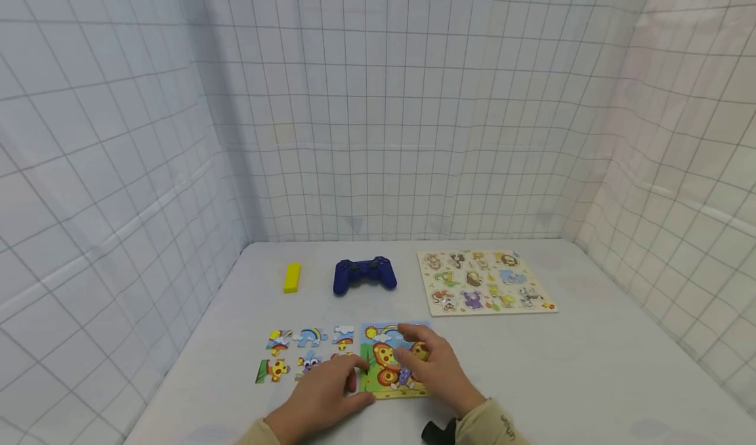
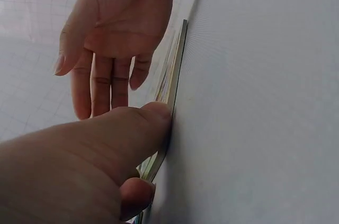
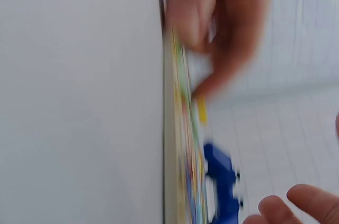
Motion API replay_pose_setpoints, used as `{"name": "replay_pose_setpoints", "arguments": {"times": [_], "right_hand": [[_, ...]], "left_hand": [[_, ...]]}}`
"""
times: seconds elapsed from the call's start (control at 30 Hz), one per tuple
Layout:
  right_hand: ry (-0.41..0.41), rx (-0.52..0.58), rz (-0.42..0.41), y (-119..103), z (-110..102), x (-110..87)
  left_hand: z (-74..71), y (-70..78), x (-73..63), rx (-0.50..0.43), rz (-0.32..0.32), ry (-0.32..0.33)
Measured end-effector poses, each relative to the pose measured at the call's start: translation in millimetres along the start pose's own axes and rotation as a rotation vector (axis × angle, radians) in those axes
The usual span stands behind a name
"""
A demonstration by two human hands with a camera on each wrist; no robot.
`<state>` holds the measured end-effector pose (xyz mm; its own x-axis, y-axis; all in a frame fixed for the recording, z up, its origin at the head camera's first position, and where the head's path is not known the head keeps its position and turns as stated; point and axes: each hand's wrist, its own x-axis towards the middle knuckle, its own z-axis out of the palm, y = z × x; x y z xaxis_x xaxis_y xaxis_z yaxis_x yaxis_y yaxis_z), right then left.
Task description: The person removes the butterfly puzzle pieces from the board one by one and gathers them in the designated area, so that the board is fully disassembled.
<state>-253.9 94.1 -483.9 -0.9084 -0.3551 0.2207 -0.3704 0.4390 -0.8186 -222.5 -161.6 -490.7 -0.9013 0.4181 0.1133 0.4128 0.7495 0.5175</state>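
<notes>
A butterfly picture puzzle board lies flat on the table between both hands. My left hand grips its near left corner, thumb on the near edge and curled index finger at the left side. In the left wrist view, the left thumb presses on the board's edge. Over the right part of the board is my right hand, fingers apart and loosely bent, holding nothing. Left of the board lie several loose jigsaw pieces in two rows; the left hand partly covers the lower row.
A blue game controller sits behind the puzzle board, with a yellow block to its left. An animal puzzle board lies at the back right. Grid-patterned cloth walls enclose the back and sides of the white table.
</notes>
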Motion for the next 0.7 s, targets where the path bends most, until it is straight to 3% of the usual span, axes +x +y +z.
{"name": "replay_pose_setpoints", "arguments": {"times": [0.07, 0.13, 0.27, 0.37, 0.53, 0.7], "right_hand": [[-0.036, -0.047, -0.063, -1, 8, -1.0], [-0.093, -0.19, -0.122, 0, 11, -2.7], [-0.214, -0.384, -0.146, 5, 7, -5.0], [-0.257, -0.401, -0.132, 5, 2, -4.6], [-0.26, -0.397, -0.129, 1, -2, -4.0], [-0.255, -0.462, -0.111, -1, 0, -4.8]], "left_hand": [[0.0, 0.5, 0.5, 0.011, 0.011, 0.009], [0.2, 1.1, 0.8, 0.018, 0.019, 0.015], [1.0, 2.1, 0.4, 0.013, 0.013, 0.009], [1.2, 2.7, 0.2, 0.011, 0.01, 0.012], [1.1, 2.8, 2.3, 0.013, 0.0, 0.028], [2.2, 2.6, 5.4, 0.005, -0.032, 0.011]]}}
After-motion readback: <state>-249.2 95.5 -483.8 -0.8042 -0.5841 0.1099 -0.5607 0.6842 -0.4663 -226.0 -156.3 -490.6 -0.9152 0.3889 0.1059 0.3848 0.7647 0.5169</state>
